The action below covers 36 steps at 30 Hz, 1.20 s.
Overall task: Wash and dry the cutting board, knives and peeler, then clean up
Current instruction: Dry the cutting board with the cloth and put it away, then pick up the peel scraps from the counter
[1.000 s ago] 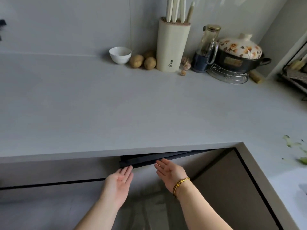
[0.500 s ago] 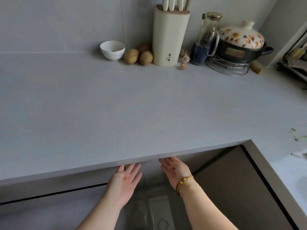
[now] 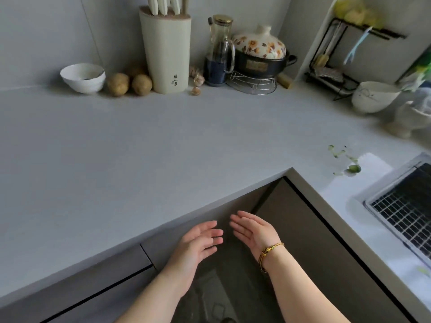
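Nearest the camera, the left hand (image 3: pixel 198 241) and the right hand (image 3: pixel 251 231) were held close together with palms turned toward each other. The fingers of both were loosely straight and neither had hold of anything. A gold and dark braided cord bracelet (image 3: pixel 270 251) sat on the right wrist. Both hands hovered below the front edge of the pale grey stone bench (image 3: pixel 140 148), in front of the dark brown cabinet fronts (image 3: pixel 303 229) at its inner corner.

Ahead and to the right of the right hand, green vegetable scraps (image 3: pixel 345 159) lay scattered on the bench. Just beyond them was a metal wire grid (image 3: pixel 405 210) set in the sink.

Far ahead of both hands, against the wall, stood a tall cream knife block (image 3: pixel 165 54). The white-handled knives (image 3: pixel 163 4) stood upright in its top, well apart from either hand. To its left lay two brown potatoes (image 3: pixel 117 84) and a white ceramic bowl (image 3: pixel 82 76). To its right stood a glass bottle of dark liquid (image 3: pixel 220 50) and a black pot with a flowered lid (image 3: pixel 260 57) on a wire trivet (image 3: pixel 251 83). Farther right stood a black wire rack (image 3: pixel 335 66); what it held could not be made out.
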Each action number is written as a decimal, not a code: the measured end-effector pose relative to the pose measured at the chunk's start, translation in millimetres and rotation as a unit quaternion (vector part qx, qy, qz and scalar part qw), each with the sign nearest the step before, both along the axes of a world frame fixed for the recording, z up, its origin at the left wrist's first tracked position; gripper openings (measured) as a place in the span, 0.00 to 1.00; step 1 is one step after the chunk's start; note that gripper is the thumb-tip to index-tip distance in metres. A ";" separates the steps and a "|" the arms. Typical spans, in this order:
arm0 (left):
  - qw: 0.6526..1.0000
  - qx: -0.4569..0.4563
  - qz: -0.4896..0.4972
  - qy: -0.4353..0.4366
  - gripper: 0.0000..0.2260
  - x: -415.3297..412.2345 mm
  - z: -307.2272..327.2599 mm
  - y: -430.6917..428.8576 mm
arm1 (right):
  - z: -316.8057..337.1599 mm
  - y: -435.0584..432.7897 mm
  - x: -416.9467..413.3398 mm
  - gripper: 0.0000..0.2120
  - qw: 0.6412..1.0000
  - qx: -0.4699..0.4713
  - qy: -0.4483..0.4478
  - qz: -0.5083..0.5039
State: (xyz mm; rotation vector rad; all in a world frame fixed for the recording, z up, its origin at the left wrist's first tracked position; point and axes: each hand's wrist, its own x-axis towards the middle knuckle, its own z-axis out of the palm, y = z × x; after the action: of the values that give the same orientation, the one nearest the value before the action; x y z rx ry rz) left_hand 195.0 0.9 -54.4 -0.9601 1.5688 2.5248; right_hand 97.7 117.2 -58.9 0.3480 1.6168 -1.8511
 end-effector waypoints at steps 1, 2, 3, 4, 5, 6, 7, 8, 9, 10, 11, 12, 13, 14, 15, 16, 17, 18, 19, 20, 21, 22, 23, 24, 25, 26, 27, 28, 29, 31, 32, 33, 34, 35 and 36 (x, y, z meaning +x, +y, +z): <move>0.999 -0.038 -0.016 0.010 0.15 -10.7 5.1 4.1 | 4.2 9.4 -5.3 0.10 1.000 0.009 0.013 -0.011; 0.996 -0.080 -0.025 0.019 0.15 -23.4 10.5 9.0 | 9.4 18.5 -12.1 0.09 0.999 0.017 0.028 -0.022; 0.991 -0.125 -0.023 0.031 0.15 -34.8 14.5 12.5 | 13.9 25.2 -18.8 0.08 0.999 0.022 0.040 -0.029; 0.985 -0.166 -0.020 0.047 0.15 -47.3 17.8 16.5 | 18.2 32.3 -27.1 0.07 0.998 0.028 0.052 -0.037; 0.976 -0.205 -0.019 0.066 0.15 -62.1 20.7 20.5 | 22.3 40.3 -37.5 0.07 0.996 0.034 0.067 -0.047; 0.968 -0.238 -0.022 0.080 0.15 -73.7 23.3 22.7 | 26.2 46.5 -45.7 0.07 0.994 0.045 0.080 -0.054; 0.958 -0.269 -0.035 0.092 0.15 -91.9 24.2 27.4 | 30.8 56.6 -58.8 0.06 0.992 0.051 0.097 -0.066; 0.950 -0.294 -0.050 0.096 0.14 -104.3 25.1 29.9 | 33.6 64.0 -68.4 0.06 0.990 0.054 0.110 -0.074; 0.940 -0.321 -0.066 0.094 0.14 -119.6 25.8 34.3 | 37.4 72.8 -80.3 0.06 0.988 0.055 0.123 -0.081; 0.931 -0.345 -0.077 0.090 0.15 -137.2 26.5 42.0 | 39.9 84.6 -95.2 0.06 0.986 0.056 0.134 -0.087; 0.920 -0.374 -0.081 0.085 0.15 -151.1 25.7 47.7 | 43.5 93.4 -107.3 0.06 0.983 0.064 0.145 -0.092; 0.907 -0.404 -0.079 0.087 0.16 -170.2 25.5 56.4 | 45.9 105.9 -126.3 0.07 0.980 0.075 0.159 -0.096; 0.891 -0.438 -0.080 0.090 0.18 -182.6 24.3 63.2 | 46.9 115.2 -138.9 0.07 0.976 0.097 0.172 -0.095; 0.876 -0.466 -0.081 0.093 0.20 -204.7 22.6 75.4 | 46.0 130.8 -160.2 0.07 0.970 0.121 0.191 -0.091; 0.860 -0.494 -0.089 0.095 0.22 -212.2 21.8 78.8 | 45.3 136.5 -167.9 0.08 0.963 0.153 0.206 -0.082; 0.847 -0.512 -0.107 0.096 0.23 -230.4 21.0 90.5 | 43.0 150.5 -184.6 0.09 0.954 0.186 0.222 -0.080; 0.835 -0.528 -0.125 0.095 0.24 -241.6 19.2 98.0 | 40.9 160.6 -195.4 0.10 0.944 0.217 0.234 -0.077; 0.822 -0.541 -0.143 0.100 0.24 -254.5 15.8 106.9 | 39.0 172.1 -206.8 0.10 0.934 0.248 0.245 -0.074; 0.806 -0.559 -0.162 0.108 0.23 -268.9 14.0 116.2 | 37.7 184.3 -219.1 0.11 0.923 0.276 0.257 -0.073; 0.779 -0.586 -0.187 0.120 0.22 -280.7 10.5 122.6 | 36.4 194.5 -228.5 0.12 0.913 0.303 0.264 -0.072; 0.751 -0.610 -0.214 0.133 0.21 -294.6 7.0 129.1 | 35.6 205.5 -239.4 0.13 0.901 0.334 0.267 -0.071; 0.728 -0.630 -0.229 0.145 0.23 -300.9 7.3 130.4 | 36.6 209.3 -243.5 0.14 0.891 0.358 0.272 -0.063; 0.711 -0.638 -0.251 0.154 0.23 -302.7 10.5 131.3 | 36.7 211.6 -244.0 0.15 0.880 0.381 0.280 -0.052; 0.687 -0.649 -0.280 0.170 0.22 -327.4 6.0 141.5 | 31.9 224.9 -259.4 0.16 0.875 0.396 0.273 -0.049; 0.667 -0.665 -0.284 0.178 0.21 -328.3 4.1 141.1 | 30.9 224.5 -257.7 0.18 0.870 0.408 0.274 -0.028; 0.632 -0.698 -0.286 0.176 0.20 -331.9 3.1 142.2 | 30.9 224.1 -259.5 0.20 0.867 0.417 0.273 -0.008; 0.608 -0.716 -0.299 0.168 0.19 -338.6 1.3 143.0 | 29.5 226.1 -264.0 0.21 0.866 0.421 0.268 0.002; 0.594 -0.723 -0.307 0.175 0.19 -346.7 -0.3 142.2 | 27.8 227.6 -269.4 0.22 0.866 0.427 0.259 0.012; 0.586 -0.723 -0.318 0.182 0.18 -349.9 2.1 141.4 | 27.4 227.0 -272.2 0.23 0.862 0.437 0.254 0.023; 0.597 -0.702 -0.339 0.192 0.16 -355.7 2.4 140.1 | 28.4 224.8 -273.8 0.22 0.850 0.461 0.249 0.050; 0.608 -0.693 -0.334 0.195 0.16 -361.2 2.7 139.3 | 28.4 224.4 -275.1 0.21 0.844 0.471 0.250 0.059; 0.632 -0.676 -0.326 0.194 0.15 -363.4 4.2 140.0 | 27.1 223.3 -274.5 0.19 0.836 0.480 0.256 0.067; 0.649 -0.667 -0.312 0.190 0.15 -367.2 6.6 141.3 | 27.0 222.4 -275.8 0.18 0.831 0.488 0.260 0.068; 0.687 -0.642 -0.291 0.177 0.13 -369.2 6.3 143.2 | 26.3 221.5 -276.2 0.17 0.827 0.492 0.262 0.065; 0.729 -0.609 -0.264 0.166 0.12 -373.9 5.7 145.8 | 26.7 220.9 -277.5 0.16 0.827 0.496 0.259 0.059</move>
State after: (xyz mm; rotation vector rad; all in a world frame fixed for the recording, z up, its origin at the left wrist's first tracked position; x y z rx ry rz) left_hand -178.9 146.7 -48.7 0.1194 3.0565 1.0778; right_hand -179.8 338.0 -32.2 0.1517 2.8384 -0.8750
